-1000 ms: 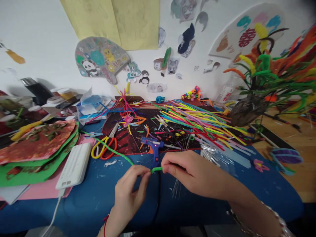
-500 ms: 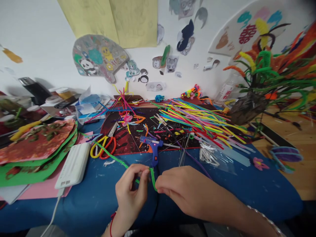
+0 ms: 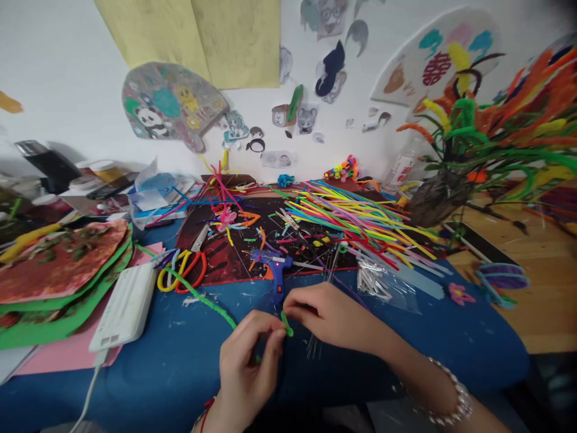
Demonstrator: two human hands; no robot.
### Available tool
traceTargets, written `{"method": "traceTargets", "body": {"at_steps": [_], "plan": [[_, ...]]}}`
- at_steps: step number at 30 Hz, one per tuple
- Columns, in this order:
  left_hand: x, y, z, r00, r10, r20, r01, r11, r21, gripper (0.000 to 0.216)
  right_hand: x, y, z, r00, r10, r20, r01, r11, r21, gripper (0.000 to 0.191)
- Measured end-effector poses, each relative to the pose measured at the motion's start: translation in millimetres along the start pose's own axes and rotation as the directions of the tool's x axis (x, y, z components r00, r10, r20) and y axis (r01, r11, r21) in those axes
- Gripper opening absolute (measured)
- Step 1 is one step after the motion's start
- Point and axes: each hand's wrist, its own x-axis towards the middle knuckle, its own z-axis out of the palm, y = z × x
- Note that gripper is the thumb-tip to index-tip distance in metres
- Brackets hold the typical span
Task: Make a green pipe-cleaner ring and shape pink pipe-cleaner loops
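Observation:
A long green pipe cleaner (image 3: 204,299) runs from beside the scissors into my left hand (image 3: 250,364), whose thumb and index finger pinch it. A short bent piece of it sticks out past those fingertips. My right hand (image 3: 327,313) has its thumb and fingers closed at the upper end of this bend, close to the left fingertips. The blue hot glue gun (image 3: 278,278), with a small red light on, lies just beyond my hands. Thin metal wires (image 3: 332,264) lie behind and partly beneath my right hand.
Red-and-yellow-handled scissors (image 3: 192,264) lie left of the glue gun. A white power strip (image 3: 124,307) with a cable sits near the left edge. Many coloured pipe cleaners (image 3: 356,213) spread across the back, with a bag of white sticks (image 3: 374,281) nearer. A pink flower (image 3: 460,293) lies right.
My right hand has moved up and toward my left hand, from the bend's lower end to its upper end. The green bend has changed direction between the fingers. The view has shifted slightly right.

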Motion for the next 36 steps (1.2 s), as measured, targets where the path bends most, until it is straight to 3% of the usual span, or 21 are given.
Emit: {"method": "traceTargets", "body": {"at_steps": [7,15,23,28,31,36], "plan": [[-1,-1,-5,0.995,-0.008,0.100,0.003,0.998,0.058,0.014,0,-9,-12,0.989,-0.065,-0.129,0.062,0.998,-0.030,0.015],[0,-4,-2,0.991,-0.045,0.123,0.031,0.993,0.111,0.010,-11,-16,-5,0.978,-0.125,-0.164,0.099,0.983,-0.155,0.016],[4,-8,9,0.993,-0.101,-0.058,0.103,0.994,0.029,0.010,-32,-20,15,0.955,-0.219,-0.202,0.178,0.963,-0.202,0.017],[-1,-11,13,0.977,-0.160,-0.138,0.154,0.987,-0.052,0.009,-47,-10,43,0.906,-0.232,-0.355,0.177,0.967,-0.181,0.018],[-4,-8,14,0.979,-0.156,-0.130,0.144,0.985,-0.100,0.010,-49,-1,57,0.885,-0.197,-0.421,0.150,0.978,-0.143,0.019],[-7,1,11,0.990,-0.114,-0.079,0.107,0.991,-0.083,0.011,-35,8,54,0.921,-0.036,-0.387,0.072,0.994,0.078,0.021]]}}
